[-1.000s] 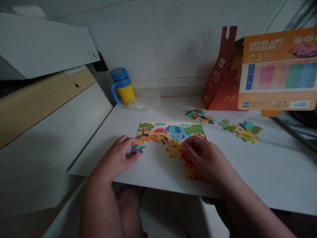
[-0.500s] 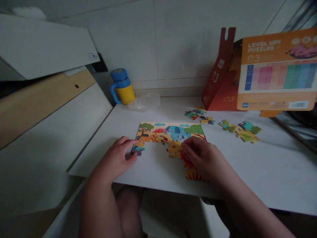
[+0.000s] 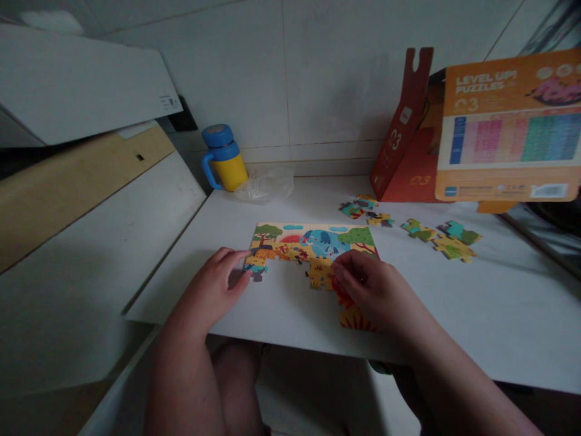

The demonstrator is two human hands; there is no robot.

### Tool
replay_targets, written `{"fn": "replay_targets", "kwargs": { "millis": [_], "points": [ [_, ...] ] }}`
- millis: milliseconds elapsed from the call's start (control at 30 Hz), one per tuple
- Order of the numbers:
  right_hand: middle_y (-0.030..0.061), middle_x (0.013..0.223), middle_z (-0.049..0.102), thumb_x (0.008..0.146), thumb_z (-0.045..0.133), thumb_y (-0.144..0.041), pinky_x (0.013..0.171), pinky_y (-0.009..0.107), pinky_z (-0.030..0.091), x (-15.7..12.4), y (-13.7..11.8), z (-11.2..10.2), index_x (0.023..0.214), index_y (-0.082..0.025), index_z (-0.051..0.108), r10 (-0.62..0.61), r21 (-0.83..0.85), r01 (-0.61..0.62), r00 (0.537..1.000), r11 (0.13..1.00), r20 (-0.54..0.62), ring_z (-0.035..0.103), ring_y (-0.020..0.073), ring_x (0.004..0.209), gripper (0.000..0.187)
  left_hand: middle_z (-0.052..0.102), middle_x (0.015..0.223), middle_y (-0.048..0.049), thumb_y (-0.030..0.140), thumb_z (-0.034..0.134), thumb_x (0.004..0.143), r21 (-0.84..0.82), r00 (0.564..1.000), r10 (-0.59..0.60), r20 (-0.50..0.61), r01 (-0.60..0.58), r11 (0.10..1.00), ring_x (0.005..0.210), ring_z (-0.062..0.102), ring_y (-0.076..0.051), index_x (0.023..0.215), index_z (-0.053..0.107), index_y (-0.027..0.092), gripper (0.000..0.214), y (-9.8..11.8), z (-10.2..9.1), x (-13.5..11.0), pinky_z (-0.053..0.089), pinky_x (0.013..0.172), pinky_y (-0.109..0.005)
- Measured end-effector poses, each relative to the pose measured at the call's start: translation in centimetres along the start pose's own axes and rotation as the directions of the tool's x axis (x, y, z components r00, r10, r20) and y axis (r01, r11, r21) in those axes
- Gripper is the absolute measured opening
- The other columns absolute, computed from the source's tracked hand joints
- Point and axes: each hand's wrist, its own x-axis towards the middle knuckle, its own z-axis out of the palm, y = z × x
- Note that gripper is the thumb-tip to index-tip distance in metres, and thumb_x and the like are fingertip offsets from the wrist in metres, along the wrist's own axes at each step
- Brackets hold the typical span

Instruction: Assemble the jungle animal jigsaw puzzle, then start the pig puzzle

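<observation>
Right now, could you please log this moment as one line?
puzzle: partly assembled; left hand: at lower-left piece; right hand: over puzzle's right side; loose pieces: on table near orange box; blue-yellow mug: back left

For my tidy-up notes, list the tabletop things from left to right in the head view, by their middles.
Blue-and-yellow mug, clear plastic wrap, partly joined puzzle, rear loose pieces, rightmost loose pieces. Left out: the box, whose width overlaps the loose groups.
</observation>
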Motion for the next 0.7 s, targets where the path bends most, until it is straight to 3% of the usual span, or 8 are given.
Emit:
{"fn": "replay_targets", "kwargs": {
  "millis": [133,333,700],
  "points": [
    [0.0013,0.076,0.071,0.105,0.053,-0.046,0.058,0.031,0.042,-0.1,-0.2,-0.1,0.095,-0.024,0.066,0.002,-0.008,-0.002,1.0,1.0,0.01,0.064,0.0182,0.065,0.027,0.066,0.123,-0.008,0.031,0.06,0.101,0.031,0.998,0.031,-0.063,-0.029,0.999,0.116,0.067,-0.027,0.127,0.068,0.024,0.028,0.1,0.1,0.2,0.055,0.107,-0.046],
    [0.0007,0.076,0.07,0.104,0.053,-0.048,0.058,0.031,0.041,0.0,-0.3,-0.1,0.095,-0.025,0.066,-0.008,-0.034,0.008,1.0,0.999,0.009,0.063,0.018,0.064,0.028,0.066,0.128,-0.0083,0.04,0.079,0.092,0.021,0.998,0.067,-0.012,-0.067,0.998,0.122,0.065,-0.029,0.122,0.072,0.025,0.035,0.7,1.2,0.4,0.054,0.111,-0.046],
    [0.0011,0.074,0.07,0.103,0.053,-0.044,0.059,0.031,0.041,0.0,-0.6,-0.1,0.095,-0.024,0.065,-0.016,-0.038,0.017,0.999,0.999,0.029,0.062,0.0174,0.063,0.025,0.067,0.13,-0.0088,0.036,0.074,0.093,0.006,0.999,0.05,0.014,-0.05,0.999,0.123,0.065,-0.029,0.12,0.075,0.025,0.029,0.9,1.0,0.4,0.053,0.113,-0.047]
  ]
}}
